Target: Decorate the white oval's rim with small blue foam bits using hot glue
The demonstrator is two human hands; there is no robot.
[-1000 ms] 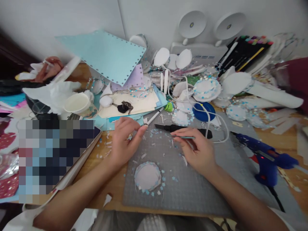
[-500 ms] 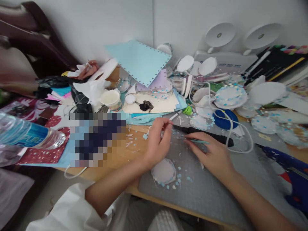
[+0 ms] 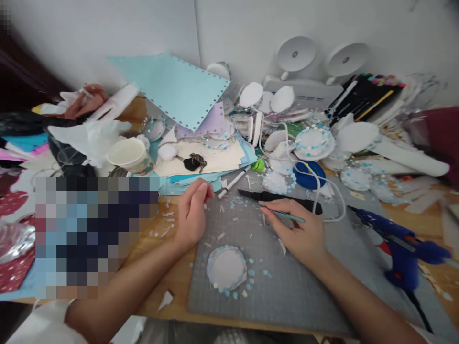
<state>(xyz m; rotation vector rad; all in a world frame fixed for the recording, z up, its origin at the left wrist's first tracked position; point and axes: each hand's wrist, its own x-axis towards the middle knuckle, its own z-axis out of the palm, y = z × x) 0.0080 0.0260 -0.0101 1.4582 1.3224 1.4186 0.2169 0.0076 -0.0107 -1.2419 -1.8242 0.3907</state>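
Observation:
My right hand (image 3: 299, 234) grips thin teal tweezers (image 3: 287, 216), their tips pointing left, close to small pale blue flower-shaped pieces (image 3: 236, 203) scattered on the grey cutting mat (image 3: 287, 296). My left hand (image 3: 193, 212) rests at the mat's left edge with its fingers curled closed; whatever they may hold is hidden. Below and between the hands lies a round white disc (image 3: 226, 268) rimmed with blue and white bits, more of them loose at its right. A black craft knife (image 3: 287, 199) lies just beyond the tweezers.
A blue glue gun (image 3: 401, 243) lies on the right. Behind are decorated white discs (image 3: 313, 141), a white cable (image 3: 339, 217), keys (image 3: 195, 162), a paper cup (image 3: 129, 155) and teal dotted card (image 3: 179, 91). A pen (image 3: 233, 182) lies near my left hand.
The view has swung to the right. My hands have moved farther apart, and the tweezers have turned so their shaft shows more clearly. The disc stays on the mat.

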